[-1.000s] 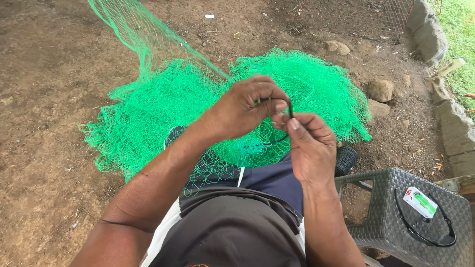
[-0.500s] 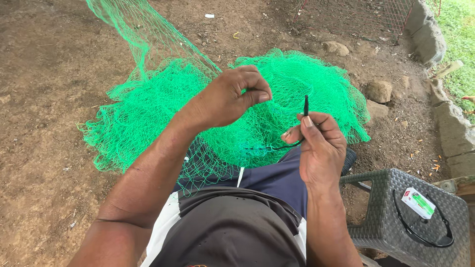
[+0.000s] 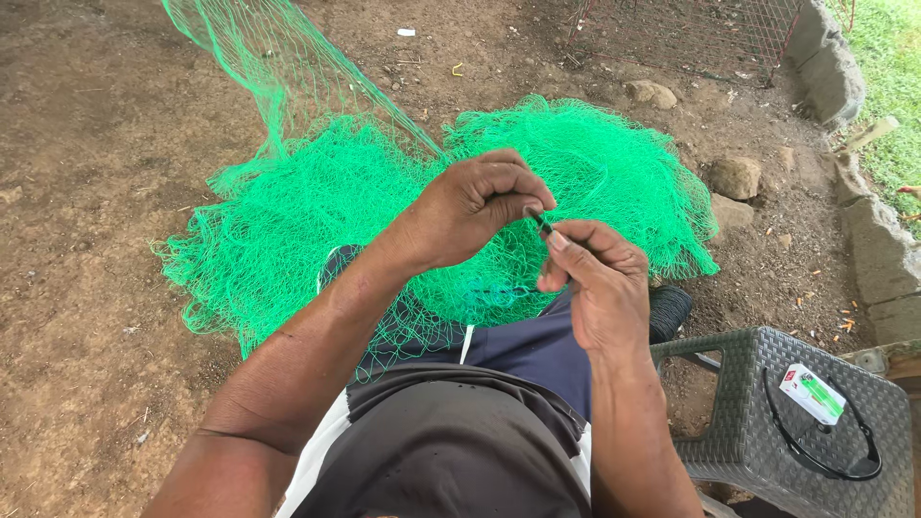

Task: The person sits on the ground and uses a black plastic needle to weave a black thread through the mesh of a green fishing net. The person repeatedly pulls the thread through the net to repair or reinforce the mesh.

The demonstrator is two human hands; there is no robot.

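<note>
Green net [image 3: 317,211] heaped on dirt, grey stool [image 3: 758,403] alongside (small packet [image 3: 812,393] on top). Left hand [image 3: 475,206] and right hand [image 3: 590,278] both pinched shut on a thin dark tool [image 3: 542,223], mostly hidden.

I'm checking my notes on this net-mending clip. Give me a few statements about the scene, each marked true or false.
1. Both hands meet at a thin dark tool. True.
2. The net is blue. False: it is green.
3. The left hand rests on the stool. False: it is raised over the net, fingertips at the tool.
4. A small packet lies on the grey woven stool. True.
5. The right hand pinches the tool. True.
</note>
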